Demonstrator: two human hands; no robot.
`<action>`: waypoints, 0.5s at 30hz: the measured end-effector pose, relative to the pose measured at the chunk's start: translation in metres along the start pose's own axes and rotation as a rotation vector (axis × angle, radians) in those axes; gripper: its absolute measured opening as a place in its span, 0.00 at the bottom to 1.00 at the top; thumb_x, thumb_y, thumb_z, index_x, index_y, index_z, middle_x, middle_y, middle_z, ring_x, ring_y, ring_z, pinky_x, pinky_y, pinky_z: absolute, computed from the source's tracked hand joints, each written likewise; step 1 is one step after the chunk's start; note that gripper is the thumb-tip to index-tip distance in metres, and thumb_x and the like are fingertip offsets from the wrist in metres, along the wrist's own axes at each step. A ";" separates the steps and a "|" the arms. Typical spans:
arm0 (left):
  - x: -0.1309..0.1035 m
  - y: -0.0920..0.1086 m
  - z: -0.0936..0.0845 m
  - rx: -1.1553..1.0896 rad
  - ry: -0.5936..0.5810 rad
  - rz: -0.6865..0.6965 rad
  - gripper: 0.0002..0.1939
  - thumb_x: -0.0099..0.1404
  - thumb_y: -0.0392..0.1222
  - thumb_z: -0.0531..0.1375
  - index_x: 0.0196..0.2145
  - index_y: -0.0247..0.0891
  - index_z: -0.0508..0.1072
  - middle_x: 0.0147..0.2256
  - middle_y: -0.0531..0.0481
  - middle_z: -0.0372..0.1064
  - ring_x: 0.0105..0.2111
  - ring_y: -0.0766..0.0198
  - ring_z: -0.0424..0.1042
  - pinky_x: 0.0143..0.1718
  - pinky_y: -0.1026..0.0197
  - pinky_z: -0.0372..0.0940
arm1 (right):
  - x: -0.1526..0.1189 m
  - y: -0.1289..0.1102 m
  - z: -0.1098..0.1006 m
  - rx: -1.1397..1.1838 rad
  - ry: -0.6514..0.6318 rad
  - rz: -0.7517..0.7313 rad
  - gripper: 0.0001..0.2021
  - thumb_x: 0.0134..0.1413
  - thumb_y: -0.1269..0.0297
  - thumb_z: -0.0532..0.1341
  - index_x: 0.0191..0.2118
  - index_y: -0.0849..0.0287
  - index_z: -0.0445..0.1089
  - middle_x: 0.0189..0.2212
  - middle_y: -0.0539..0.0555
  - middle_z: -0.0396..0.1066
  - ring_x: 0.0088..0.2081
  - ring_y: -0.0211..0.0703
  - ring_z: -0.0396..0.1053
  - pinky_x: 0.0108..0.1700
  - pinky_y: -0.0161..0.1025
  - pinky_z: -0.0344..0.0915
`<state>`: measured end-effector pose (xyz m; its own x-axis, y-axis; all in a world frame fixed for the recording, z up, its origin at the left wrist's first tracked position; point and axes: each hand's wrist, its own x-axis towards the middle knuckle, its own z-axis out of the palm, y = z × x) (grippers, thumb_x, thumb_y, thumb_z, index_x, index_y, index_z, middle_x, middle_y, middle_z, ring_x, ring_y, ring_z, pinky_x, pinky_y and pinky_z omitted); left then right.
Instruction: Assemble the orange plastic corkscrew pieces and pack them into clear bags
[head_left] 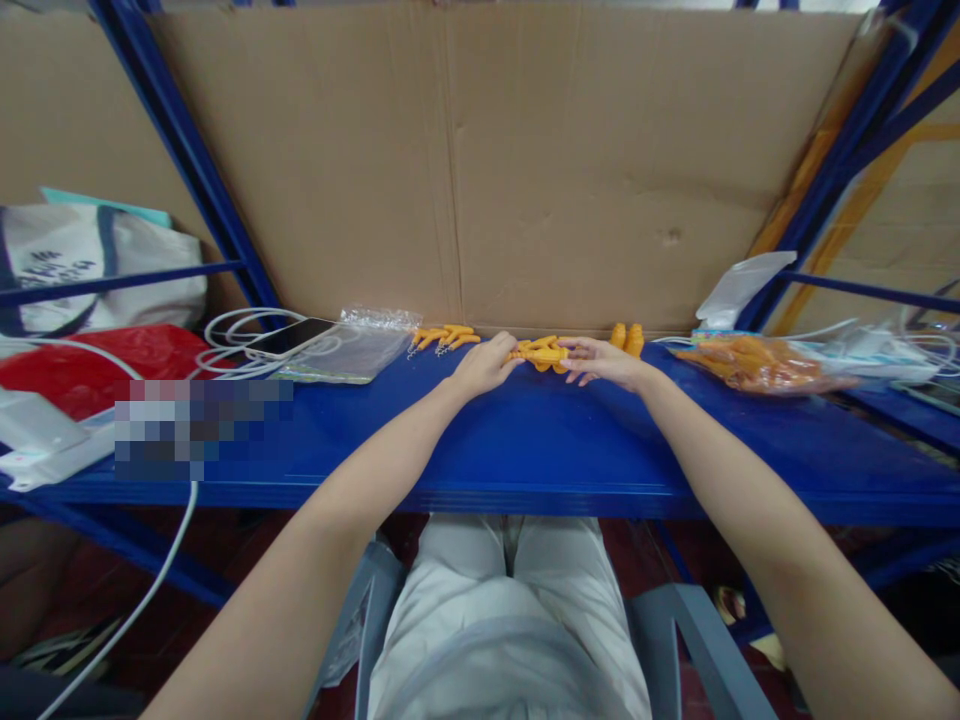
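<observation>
Small orange-yellow plastic pieces [546, 352] lie close together between my two hands at the back of the blue table. My left hand [486, 366] is closed, its fingertips pinching the left end of one piece. From the other side my right hand [606, 362] grips the right end with thumb and forefinger, the other fingers loosely spread. Their exact shape is too small to make out. Left of my left hand lie several orange pieces with metal keyring clips [444, 340]. Two rounded orange pieces [627, 339] stand upright just behind my right hand.
On the blue table [525, 440], a clear plastic bag [352, 350], a phone [294, 338] and white cables sit to the left, near a red bag [105, 365]. A bag of orange pieces [757, 362] lies right. Cardboard [465, 170] closes the back between blue posts.
</observation>
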<state>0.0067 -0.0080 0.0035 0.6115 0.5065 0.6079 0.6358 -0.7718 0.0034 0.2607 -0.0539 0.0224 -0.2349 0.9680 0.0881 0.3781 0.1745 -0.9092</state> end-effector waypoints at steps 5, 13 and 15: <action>0.000 -0.001 0.000 -0.004 -0.006 -0.006 0.05 0.70 0.42 0.56 0.37 0.38 0.67 0.40 0.45 0.69 0.40 0.57 0.73 0.39 0.59 0.65 | 0.002 0.002 0.002 -0.023 -0.002 -0.015 0.21 0.55 0.63 0.68 0.55 0.57 0.70 0.46 0.59 0.77 0.33 0.38 0.76 0.30 0.32 0.72; 0.000 -0.003 0.001 -0.018 0.006 -0.013 0.06 0.70 0.43 0.56 0.38 0.38 0.68 0.40 0.46 0.70 0.40 0.58 0.72 0.39 0.60 0.65 | 0.003 0.000 0.004 -0.030 0.039 -0.007 0.19 0.55 0.63 0.68 0.52 0.59 0.71 0.45 0.61 0.77 0.32 0.39 0.76 0.33 0.36 0.73; 0.000 -0.002 0.000 -0.019 0.000 -0.022 0.05 0.70 0.42 0.56 0.38 0.38 0.68 0.40 0.46 0.70 0.40 0.58 0.73 0.39 0.60 0.65 | 0.004 0.003 0.004 -0.026 0.030 -0.027 0.21 0.52 0.59 0.70 0.51 0.59 0.71 0.43 0.61 0.77 0.32 0.41 0.76 0.34 0.38 0.73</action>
<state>0.0054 -0.0059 0.0032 0.5976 0.5238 0.6071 0.6400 -0.7677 0.0323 0.2572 -0.0499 0.0186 -0.2185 0.9678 0.1252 0.3955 0.2051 -0.8953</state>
